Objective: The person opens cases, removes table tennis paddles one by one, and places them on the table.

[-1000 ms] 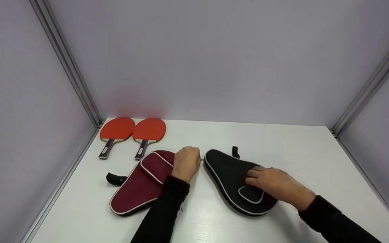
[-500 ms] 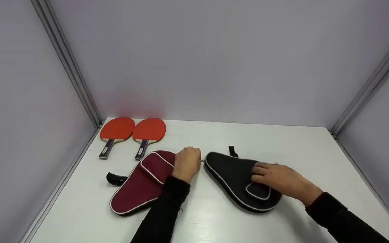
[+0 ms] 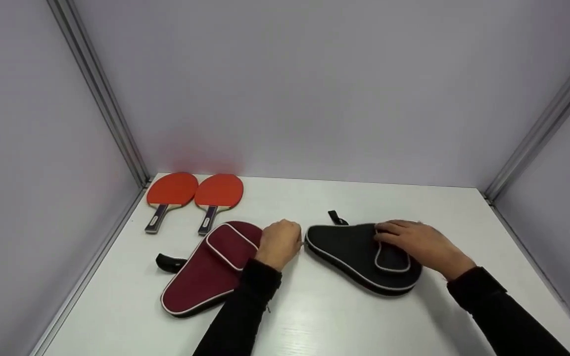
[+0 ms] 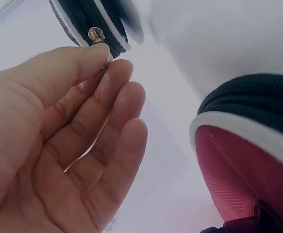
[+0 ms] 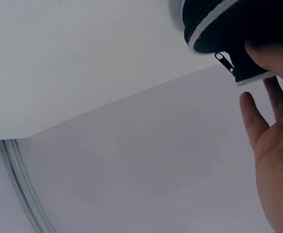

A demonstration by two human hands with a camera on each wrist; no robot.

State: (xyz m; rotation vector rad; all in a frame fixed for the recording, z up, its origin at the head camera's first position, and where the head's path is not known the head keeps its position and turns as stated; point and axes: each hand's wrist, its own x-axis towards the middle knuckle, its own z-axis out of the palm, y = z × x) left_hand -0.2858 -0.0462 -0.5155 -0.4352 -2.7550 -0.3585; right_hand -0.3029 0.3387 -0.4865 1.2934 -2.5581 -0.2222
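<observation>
Head view: the black case [image 3: 359, 254] lies right of centre on the table [image 3: 314, 316], zipped as far as shows. The left hand [image 3: 279, 243] is curled at its near-left tip, and the right hand [image 3: 416, 243] rests flat on top.

Left wrist view: the thumb and forefinger [image 4: 80, 60] pinch at the zipper pull [image 4: 95, 34]; unzipping seems barely begun.

Right wrist view: the fingers [image 5: 265, 111] are loosely spread against the case edge. Both paddles [image 3: 193, 195] lie uncased, far left.

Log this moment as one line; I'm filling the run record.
left hand: pinches zipper pull | right hand: rests on black paddle case | maroon paddle case: flat
</observation>
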